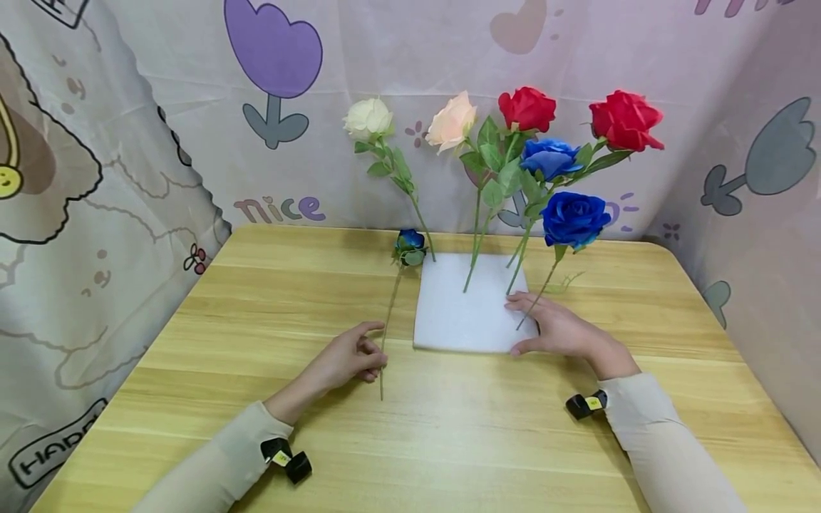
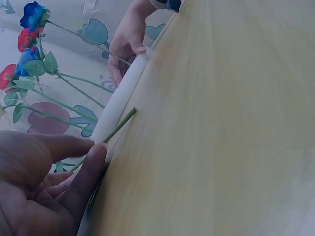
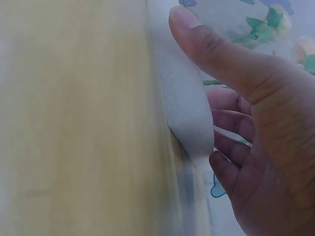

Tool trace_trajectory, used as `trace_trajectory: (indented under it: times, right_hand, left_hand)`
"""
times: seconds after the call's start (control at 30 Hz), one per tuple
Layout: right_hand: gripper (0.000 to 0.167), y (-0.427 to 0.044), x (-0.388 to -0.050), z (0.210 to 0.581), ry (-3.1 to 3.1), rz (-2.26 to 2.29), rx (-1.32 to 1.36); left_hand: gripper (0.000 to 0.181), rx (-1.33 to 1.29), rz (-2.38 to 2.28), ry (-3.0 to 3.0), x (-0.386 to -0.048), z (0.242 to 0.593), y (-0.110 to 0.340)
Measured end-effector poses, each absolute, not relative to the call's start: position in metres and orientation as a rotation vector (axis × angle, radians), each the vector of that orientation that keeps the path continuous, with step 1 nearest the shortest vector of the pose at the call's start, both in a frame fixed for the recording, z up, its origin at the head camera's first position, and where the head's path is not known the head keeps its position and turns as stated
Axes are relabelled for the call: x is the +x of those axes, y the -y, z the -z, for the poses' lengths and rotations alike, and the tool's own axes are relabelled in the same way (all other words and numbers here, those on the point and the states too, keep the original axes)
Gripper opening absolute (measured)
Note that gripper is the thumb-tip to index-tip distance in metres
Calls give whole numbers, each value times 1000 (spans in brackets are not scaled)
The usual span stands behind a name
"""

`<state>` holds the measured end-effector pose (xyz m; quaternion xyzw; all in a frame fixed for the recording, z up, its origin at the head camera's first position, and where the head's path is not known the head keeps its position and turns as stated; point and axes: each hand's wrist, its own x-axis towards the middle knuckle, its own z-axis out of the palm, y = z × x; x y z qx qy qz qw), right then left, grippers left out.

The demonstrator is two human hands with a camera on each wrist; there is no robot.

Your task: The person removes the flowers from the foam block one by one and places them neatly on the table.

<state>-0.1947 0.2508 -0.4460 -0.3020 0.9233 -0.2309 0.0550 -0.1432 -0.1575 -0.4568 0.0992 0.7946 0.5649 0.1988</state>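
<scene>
My left hand (image 1: 349, 358) pinches the lower part of a thin rose stem, with the small blue rose (image 1: 410, 247) at its far end, left of a white foam board (image 1: 465, 324). In the left wrist view the cut end of the stem (image 2: 123, 121) sticks out past thumb and forefinger. My right hand (image 1: 561, 329) grips the board's front right corner, thumb (image 3: 226, 54) on the front edge and the other fingers at the right side. Upright in the board stand a white rose (image 1: 368, 120), a peach rose (image 1: 452, 122), two red roses (image 1: 625, 121) and two blue roses (image 1: 575, 219).
The wooden table (image 1: 288, 285) carries the board near its back edge. Behind it hangs a printed cloth (image 1: 398, 43) with tulips and lettering, which also covers both sides. A small camera (image 1: 288, 459) sits on each wrist. The tall stems lean outward above the board.
</scene>
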Motion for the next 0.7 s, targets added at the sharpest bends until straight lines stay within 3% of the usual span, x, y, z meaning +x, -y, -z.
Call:
trace_trajectory:
  times: [0.7]
  right_hand:
    - [92,-248,-191,442,-2792,722,-902]
  left_hand:
    - [55,401,-1511,-2513,-165,421,148]
